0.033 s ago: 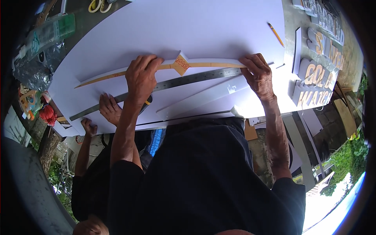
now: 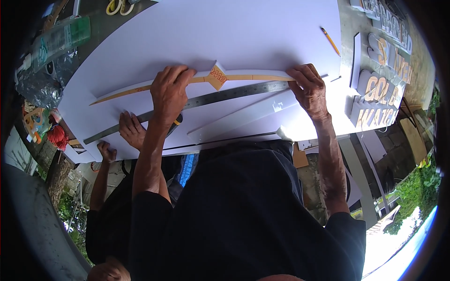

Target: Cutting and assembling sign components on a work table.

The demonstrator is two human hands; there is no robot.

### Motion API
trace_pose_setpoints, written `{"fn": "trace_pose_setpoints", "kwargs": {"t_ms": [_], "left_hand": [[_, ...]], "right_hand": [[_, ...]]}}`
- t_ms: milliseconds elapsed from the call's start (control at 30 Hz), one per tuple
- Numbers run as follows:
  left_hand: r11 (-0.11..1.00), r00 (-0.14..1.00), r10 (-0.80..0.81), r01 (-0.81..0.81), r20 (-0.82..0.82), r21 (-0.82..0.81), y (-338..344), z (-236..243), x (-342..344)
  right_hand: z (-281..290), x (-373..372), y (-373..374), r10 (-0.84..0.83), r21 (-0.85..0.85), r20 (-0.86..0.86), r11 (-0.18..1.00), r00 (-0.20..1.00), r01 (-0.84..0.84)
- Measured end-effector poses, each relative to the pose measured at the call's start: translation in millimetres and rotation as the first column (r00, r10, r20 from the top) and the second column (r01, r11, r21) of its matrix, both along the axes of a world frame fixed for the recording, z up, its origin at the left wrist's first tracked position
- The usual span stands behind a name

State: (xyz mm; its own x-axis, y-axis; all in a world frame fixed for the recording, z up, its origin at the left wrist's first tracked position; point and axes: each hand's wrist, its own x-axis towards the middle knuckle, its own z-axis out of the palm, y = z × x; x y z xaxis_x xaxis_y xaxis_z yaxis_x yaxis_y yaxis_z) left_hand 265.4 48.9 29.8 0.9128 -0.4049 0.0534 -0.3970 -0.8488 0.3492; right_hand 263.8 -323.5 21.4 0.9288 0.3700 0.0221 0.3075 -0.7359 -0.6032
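Note:
A long, slim strip (image 2: 180, 80) lies across the white sheet (image 2: 262, 33), with white sides, a tan face, a tapered left end and a diamond shape (image 2: 217, 78) at its middle. My left hand (image 2: 171, 93) grips it left of the diamond, fingers curled over the far edge. My right hand (image 2: 309, 91) pinches its right end, hiding the tip. On the near side, a steel ruler (image 2: 211, 99) runs alongside, passing under my left hand. A co-worker's hand (image 2: 132, 131) rests by the ruler; their other hand (image 2: 107, 152) is at its left end.
By my left wrist is a partly hidden black-and-yellow handle (image 2: 175, 124). A clear strip (image 2: 243, 114) lies nearer me. A pencil (image 2: 330, 41) sits at far right, beyond it several raised letters (image 2: 377, 89). Scissors (image 2: 119, 6), a bottle (image 2: 61, 40) and red string (image 2: 57, 137) are leftward.

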Motion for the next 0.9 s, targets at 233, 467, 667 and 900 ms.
{"fn": "trace_pose_setpoints", "kwargs": {"t_ms": [233, 467, 667, 900], "left_hand": [[1.000, 1.000, -0.015, 0.015, -0.011, 0.026, 1.3, 1.9, 0.6], [1.000, 1.000, -0.004, 0.004, -0.002, 0.008, -0.5, 1.1, 2.8], [1.000, 1.000, 0.004, -0.004, 0.020, 0.020, -1.2, 0.6, 0.8], [1.000, 0.999, -0.001, 0.001, 0.041, 0.007, -0.4, -3.9, -1.6]], "right_hand": [[-0.4, 0.6, 0.0, 0.008, 0.017, -0.006, 1.000, 1.000, -0.008], [-1.9, 2.6, -0.1, 0.010, 0.026, -0.011, 1.000, 1.000, -0.010], [-3.7, 1.6, -2.3, 0.029, 0.022, 0.003, 0.999, 1.000, -0.029], [5.6, -0.8, -3.6, 0.044, -0.010, -0.049, 0.999, 0.998, -0.044]]}}
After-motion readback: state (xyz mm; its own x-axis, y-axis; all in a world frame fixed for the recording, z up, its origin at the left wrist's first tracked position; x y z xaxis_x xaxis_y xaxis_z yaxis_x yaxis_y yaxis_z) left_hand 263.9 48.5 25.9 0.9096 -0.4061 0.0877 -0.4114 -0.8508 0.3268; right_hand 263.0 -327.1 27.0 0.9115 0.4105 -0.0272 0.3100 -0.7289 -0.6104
